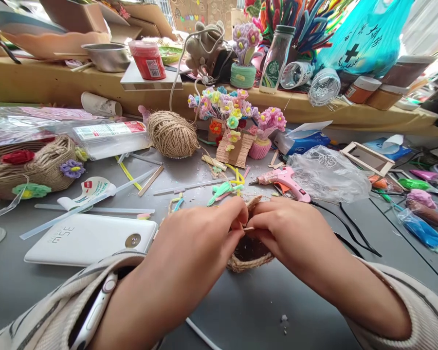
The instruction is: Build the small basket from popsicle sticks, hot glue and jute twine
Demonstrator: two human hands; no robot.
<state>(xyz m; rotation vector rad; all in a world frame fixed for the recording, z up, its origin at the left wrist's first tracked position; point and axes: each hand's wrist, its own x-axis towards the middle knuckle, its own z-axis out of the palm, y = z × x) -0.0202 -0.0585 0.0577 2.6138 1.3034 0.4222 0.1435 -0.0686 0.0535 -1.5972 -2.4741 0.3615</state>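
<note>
My left hand (197, 243) and my right hand (299, 231) meet above a small basket (250, 265) covered in braided brown twine. Both are closed in a pinch, thumbs against fingers, on a short thin tan strand (248, 229) between the fingertips. Whether it is loose or joined to the basket I cannot tell. A pointed brown twine-like end (254, 200) sticks up behind the fingers. The basket's dark inside shows below the strand, while the hands hide its sides. Just beyond my right hand lies a pink hot glue gun (290, 183).
A white power bank (91, 239) lies left of my left hand. Farther back are a ball of twine (173, 134), crocheted flowers (233, 109) and a clear plastic bag (328, 172). A cluttered raised shelf (211, 99) runs along the back. Black cable (354, 228) trails at right.
</note>
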